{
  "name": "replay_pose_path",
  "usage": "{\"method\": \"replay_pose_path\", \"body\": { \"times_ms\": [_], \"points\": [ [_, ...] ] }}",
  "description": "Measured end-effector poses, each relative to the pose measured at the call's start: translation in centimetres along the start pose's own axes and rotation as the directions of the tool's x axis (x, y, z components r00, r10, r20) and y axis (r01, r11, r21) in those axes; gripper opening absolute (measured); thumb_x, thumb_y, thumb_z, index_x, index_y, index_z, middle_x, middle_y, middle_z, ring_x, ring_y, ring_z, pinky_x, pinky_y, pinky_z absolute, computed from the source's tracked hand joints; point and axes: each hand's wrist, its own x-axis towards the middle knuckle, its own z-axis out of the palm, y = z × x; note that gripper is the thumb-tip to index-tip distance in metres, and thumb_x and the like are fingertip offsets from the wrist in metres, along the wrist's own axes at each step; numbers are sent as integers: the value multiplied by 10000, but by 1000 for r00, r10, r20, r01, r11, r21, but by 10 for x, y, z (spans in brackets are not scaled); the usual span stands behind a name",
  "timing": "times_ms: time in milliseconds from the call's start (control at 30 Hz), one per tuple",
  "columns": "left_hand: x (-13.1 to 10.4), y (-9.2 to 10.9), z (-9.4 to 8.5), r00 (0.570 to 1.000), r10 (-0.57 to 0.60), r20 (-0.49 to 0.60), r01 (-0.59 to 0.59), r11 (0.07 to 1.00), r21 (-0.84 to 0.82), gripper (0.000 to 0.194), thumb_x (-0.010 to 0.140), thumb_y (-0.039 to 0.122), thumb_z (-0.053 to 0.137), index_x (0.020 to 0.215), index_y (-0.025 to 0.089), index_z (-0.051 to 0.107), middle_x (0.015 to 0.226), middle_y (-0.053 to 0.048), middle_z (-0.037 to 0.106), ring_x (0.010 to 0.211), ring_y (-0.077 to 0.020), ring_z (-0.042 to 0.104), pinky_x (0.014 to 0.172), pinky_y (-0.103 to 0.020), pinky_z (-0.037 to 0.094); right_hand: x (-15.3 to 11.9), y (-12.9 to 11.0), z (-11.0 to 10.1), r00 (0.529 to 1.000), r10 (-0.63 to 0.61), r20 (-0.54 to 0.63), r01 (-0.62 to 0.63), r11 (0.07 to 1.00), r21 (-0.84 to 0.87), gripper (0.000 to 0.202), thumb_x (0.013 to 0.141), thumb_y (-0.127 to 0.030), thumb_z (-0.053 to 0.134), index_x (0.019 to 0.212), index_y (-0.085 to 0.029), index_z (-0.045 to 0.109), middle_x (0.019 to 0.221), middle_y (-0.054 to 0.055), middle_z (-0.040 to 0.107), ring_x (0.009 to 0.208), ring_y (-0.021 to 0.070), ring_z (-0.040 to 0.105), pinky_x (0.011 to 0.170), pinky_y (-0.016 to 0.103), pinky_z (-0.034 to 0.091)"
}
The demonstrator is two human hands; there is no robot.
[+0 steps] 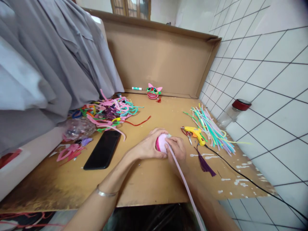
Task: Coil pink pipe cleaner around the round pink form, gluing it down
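Note:
In the middle of the table, my left hand is wrapped round a pink and lilac ball wound with fuzzy stems. My right hand pinches a long lilac pipe cleaner against the right side of the ball. From my fingers its loose end runs down past my right forearm to the lower edge of the view. The ball's underside and back are hidden by my palms and fingers.
A yellow glue gun, its black cord, and a purple tassel lie right; behind are straight pipe cleaners and a glass jar. Left are a black phone and tangled pipe cleaners. A pink-eared animal head stands by the cardboard wall.

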Motion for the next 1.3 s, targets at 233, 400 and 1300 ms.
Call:
{"method": "replay_pose_path", "body": {
  "times_ms": [233,400,1300],
  "points": [
    [2,-7,9,994,76,-80,-72,996,53,720,576,248,808,1222,208,492,1312,-118,517,1270,-299,500,1102,-480,416,1,0,0,1000,2,10,-2,1000,5,236,922,-199,539,1136,-216,639,973,77,617,909,194,602,795,351,548],
    [3,-7,11,985,117,-127,-110,992,61,621,611,183,714,1193,190,499,1266,-122,545,1227,-281,540,1084,-460,433,2,-8,-2,994,96,43,-98,995,37,213,939,-226,531,1123,-218,639,999,77,616,936,195,590,813,357,542],
    [2,-13,5,989,103,-109,-116,986,-119,631,640,326,804,1180,185,509,1289,-149,540,1236,-294,538,1091,-464,412,4,-20,-11,981,-162,108,166,986,-34,329,837,-77,509,1130,-202,589,885,59,584,839,189,544,729,341,422]
  ]
}}
